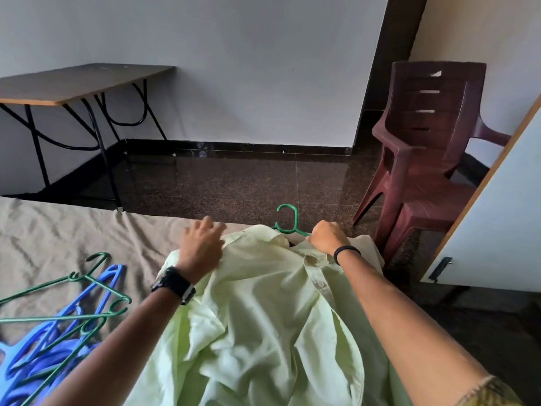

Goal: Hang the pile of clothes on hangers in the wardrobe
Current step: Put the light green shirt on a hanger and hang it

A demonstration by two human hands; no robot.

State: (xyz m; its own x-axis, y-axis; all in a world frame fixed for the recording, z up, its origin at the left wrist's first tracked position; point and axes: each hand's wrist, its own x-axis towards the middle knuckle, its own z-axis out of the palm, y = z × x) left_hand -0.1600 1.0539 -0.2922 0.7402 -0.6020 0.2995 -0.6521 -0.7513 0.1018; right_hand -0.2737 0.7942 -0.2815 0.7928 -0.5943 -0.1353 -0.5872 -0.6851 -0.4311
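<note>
A pale green shirt [263, 317] lies spread on the bed with its collar toward the far edge. A green hanger [288, 219] sits inside the collar; only its hook and part of one shoulder show. My right hand [326, 237] grips the shirt's right shoulder together with the hanger arm. My left hand [202, 244] rests flat on the shirt's left shoulder with fingers spread, a black watch on the wrist. A heap of spare green and blue hangers [64, 317] lies on the bed at the lower left.
The bed sheet [58, 235] is grey-brown. A white wardrobe door [497, 224] stands open at the right. Two stacked maroon plastic chairs [424, 159] stand beside it. A wooden folding table [76, 83] is at the far left on the dark floor.
</note>
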